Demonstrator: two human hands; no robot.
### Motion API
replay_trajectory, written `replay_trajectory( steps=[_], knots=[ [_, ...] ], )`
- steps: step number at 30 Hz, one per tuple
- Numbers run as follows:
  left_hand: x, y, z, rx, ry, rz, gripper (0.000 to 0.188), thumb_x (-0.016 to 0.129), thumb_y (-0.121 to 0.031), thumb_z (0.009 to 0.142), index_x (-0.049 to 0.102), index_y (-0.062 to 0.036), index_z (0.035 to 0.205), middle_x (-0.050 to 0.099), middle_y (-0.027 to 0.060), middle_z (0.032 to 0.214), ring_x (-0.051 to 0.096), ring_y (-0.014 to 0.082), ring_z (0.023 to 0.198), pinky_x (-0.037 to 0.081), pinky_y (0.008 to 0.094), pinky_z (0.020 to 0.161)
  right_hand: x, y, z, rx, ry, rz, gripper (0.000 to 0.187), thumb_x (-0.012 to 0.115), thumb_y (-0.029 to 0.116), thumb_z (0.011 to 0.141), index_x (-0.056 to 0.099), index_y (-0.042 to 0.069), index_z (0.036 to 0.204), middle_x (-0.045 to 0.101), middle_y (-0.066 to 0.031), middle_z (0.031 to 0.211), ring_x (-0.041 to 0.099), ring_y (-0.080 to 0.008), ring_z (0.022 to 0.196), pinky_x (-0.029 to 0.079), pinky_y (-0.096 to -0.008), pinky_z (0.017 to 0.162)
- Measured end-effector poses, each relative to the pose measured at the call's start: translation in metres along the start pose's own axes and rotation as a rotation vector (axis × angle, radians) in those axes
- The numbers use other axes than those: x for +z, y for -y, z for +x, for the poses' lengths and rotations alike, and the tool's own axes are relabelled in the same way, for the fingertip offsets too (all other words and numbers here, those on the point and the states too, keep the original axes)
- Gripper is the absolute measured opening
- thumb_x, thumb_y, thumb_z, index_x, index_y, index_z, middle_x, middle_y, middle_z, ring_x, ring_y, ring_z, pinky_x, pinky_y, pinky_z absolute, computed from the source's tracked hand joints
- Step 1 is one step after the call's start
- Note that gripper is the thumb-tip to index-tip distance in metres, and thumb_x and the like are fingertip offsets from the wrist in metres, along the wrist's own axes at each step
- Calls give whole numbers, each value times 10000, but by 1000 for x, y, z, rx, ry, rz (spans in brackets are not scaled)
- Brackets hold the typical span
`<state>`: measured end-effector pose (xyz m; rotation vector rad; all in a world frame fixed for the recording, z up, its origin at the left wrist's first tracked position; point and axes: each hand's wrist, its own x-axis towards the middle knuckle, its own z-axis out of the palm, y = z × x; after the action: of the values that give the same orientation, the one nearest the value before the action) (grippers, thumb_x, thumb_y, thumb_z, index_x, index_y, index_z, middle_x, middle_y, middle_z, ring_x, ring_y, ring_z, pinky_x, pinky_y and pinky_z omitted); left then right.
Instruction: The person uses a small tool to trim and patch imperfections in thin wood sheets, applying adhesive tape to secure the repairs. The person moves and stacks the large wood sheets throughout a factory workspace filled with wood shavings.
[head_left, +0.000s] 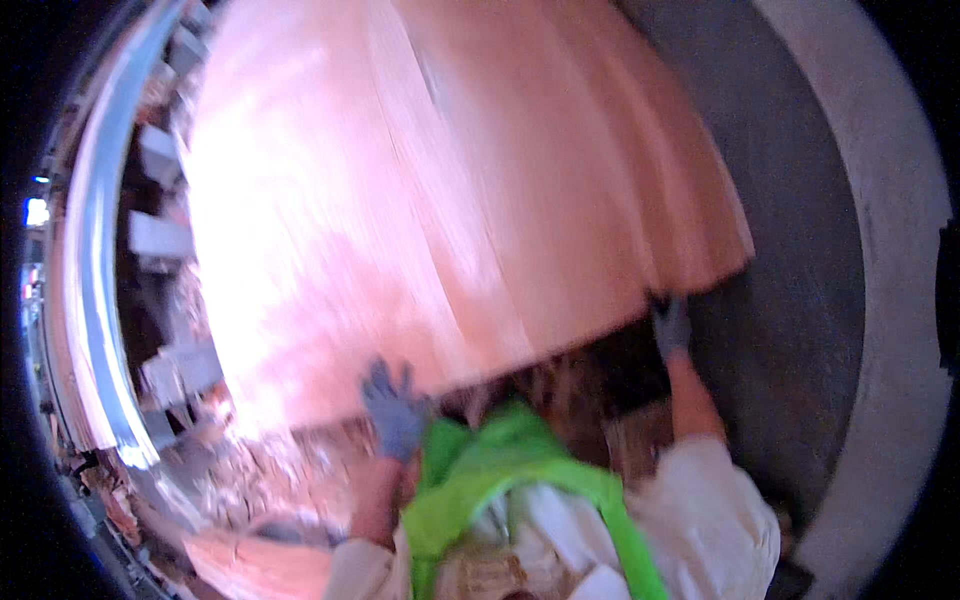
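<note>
1. A worker's L. hand (394,415), grey-gloved, is resting at the near edge of a big, thin wood sheet (560,200), its fingers standing wide apart; whether the thumb is tucking under, can't tell.
2. The R. hand (672,328), also gloved, is meeting the same edge nr. the sheet's R. corner; its fingertips are blurring into shadow, so can't tell if they're pinching or only touching.
3. The sheet is stretching away ahead of both hands, its edge running btwn them and past each; long ridges (448,295) are running lengthwise, beyond the L. hand and to its R.
4. Wood scraps (270,475) are lying below and L. of the L. hand; pale blocks (162,237) and a shiny metal rail (92,260) are sitting farther L. A dark grey surface (785,300) is spreading R. of the R. hand; a green apron (500,470) is showing btwn the hands, nearer the body.
5. Good handling, by our judgment, is calling for both hands working at one pace, since uneven pulling is prob. risking a split along those ridges.
6. The L. hand is prob. doing best pressing flat; the R., nr. a corner, is prob. needing a light touch, w/ corners chipping easily.
</note>
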<state>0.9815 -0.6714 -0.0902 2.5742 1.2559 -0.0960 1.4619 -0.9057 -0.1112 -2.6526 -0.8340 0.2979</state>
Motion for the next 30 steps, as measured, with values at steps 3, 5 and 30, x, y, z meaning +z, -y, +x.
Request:
replay_trajectory(
  steps=[3, 5, 30],
  knots=[
    [5, -32, 7, 41, 125, 92, 650, 544, -465, 823, 360, -223, 1398, 173, 265, 1466, 167, 430, 1352, 83, 587, 1071, -10, -3, -29, 272, 213, -202, 566, 580, 310, 853, 382, 70, 1325, 579, -279, 1075, 546, -450, 981, 442, -491, 835],
    [26, -26, 23, 68, 119, 86, 636, 527, -481, 833, 356, -246, 1399, 184, 245, 1469, 174, 419, 1354, 102, 586, 1065, -7, -24, -29, 201, 166, -177, 505, 605, 364, 827, 497, 75, 1227, 627, -252, 896, 587, -435, 833, 467, -501, 719],
    [8, -26, 46, 50, 401, 245, 570, 399, -530, 888, 311, -309, 1406, 210, 192, 1472, 263, 366, 1334, 277, 539, 1003, -250, -194, -6, 327, -451, -181, 482, 461, 392, 926, 557, -30, 1137, 614, -222, 993, 599, -265, 889, 489, -369, 718]
  ],
)
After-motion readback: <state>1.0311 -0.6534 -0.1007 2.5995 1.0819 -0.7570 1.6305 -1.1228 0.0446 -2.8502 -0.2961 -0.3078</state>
